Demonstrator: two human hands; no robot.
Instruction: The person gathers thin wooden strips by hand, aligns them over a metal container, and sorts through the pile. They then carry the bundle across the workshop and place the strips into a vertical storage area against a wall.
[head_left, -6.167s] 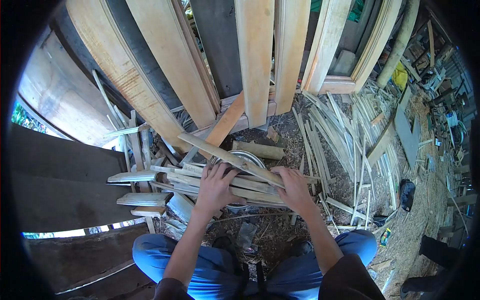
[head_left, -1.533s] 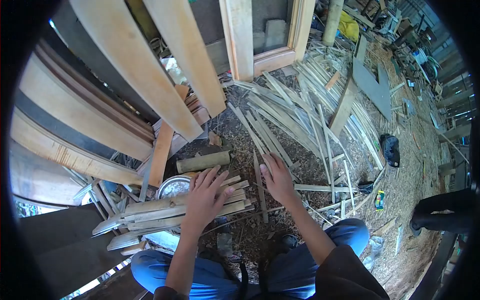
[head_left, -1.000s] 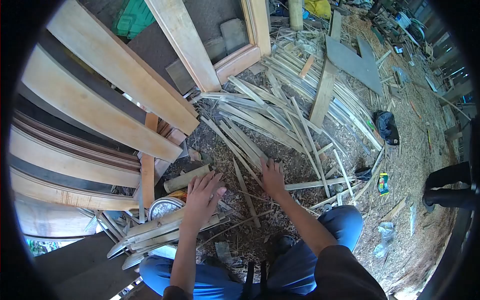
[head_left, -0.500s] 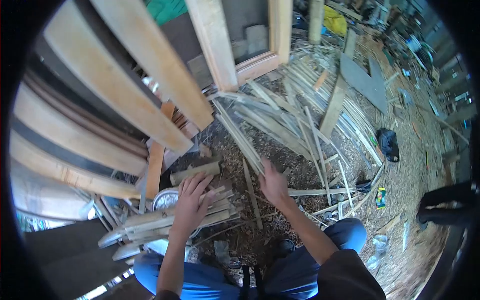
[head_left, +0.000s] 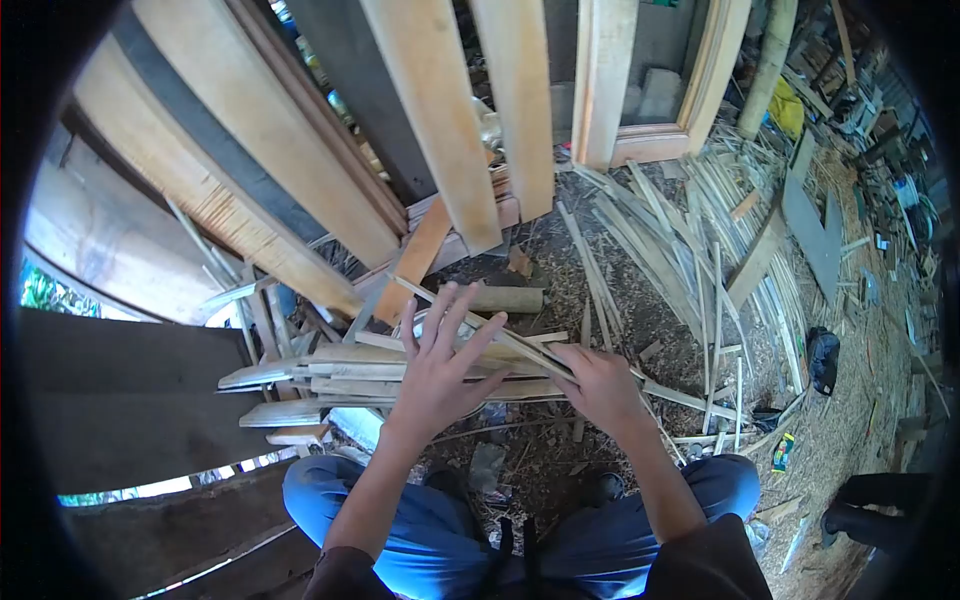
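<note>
My right hand (head_left: pixel 606 392) is closed around thin wooden strips (head_left: pixel 522 347), which slant up and left across the view. Palm down, my left hand (head_left: pixel 440 365) has its fingers spread. Its fingertips overlap the upper part of the strips in this view, and its palm is over a stack of wooden slats (head_left: pixel 345 384) lying in front of my knees. Just beyond the stack lies a short round log (head_left: pixel 502 299). My left palm and the strips hide part of the stack.
Planed boards (head_left: pixel 440 120) lean in a row ahead and to the left, with a wooden frame (head_left: pixel 655 148) beside them. Loose strips (head_left: pixel 650 260) spread over the floor to the right. A black bag (head_left: pixel 824 358) and a person's dark-clothed leg (head_left: pixel 875 505) are farther right.
My view has turned left. The right hand has brought the strips from the floor pile to the slat stack, swinging them crosswise. My left hand's fingers have spread beside them.
</note>
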